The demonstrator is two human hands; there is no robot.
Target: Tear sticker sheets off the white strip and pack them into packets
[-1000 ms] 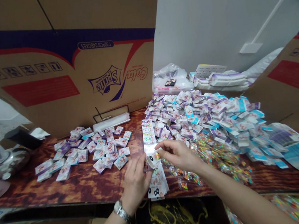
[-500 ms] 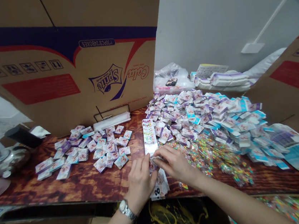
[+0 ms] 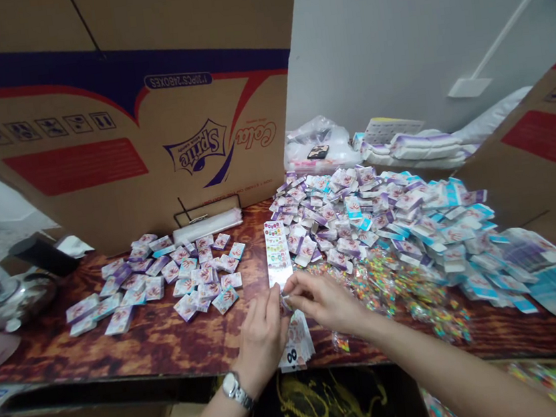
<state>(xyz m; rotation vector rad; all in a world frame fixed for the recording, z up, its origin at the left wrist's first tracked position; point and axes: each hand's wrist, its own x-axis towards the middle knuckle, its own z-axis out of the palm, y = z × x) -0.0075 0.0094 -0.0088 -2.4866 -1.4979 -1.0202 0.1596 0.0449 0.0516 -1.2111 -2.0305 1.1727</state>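
Near the front of the table, my left hand (image 3: 262, 327), with a watch on its wrist, is closed around a small printed box (image 3: 284, 307), mostly hidden by the fingers. My right hand (image 3: 321, 300) pinches at the top end of the same box. Just beyond the fingers lies a strip of printed stickers (image 3: 278, 255). More printed sheets (image 3: 300, 340) lie below the hands by the table edge. To the right are small clear packets of colourful candy (image 3: 384, 283) and a big heap of small boxes (image 3: 403, 211), many with flaps up.
Several closed small boxes (image 3: 208, 276) lie on the left of the table (image 3: 173, 344). A large carton (image 3: 116, 153) stands behind them, with a roll of clear plastic (image 3: 208, 226) at its foot. A metal kettle (image 3: 17, 298) is far left; another carton (image 3: 533, 159) is far right.
My right hand's fingers have shifted slightly to the left and down at the box's end. My left hand keeps its grip, and the box is now more covered.
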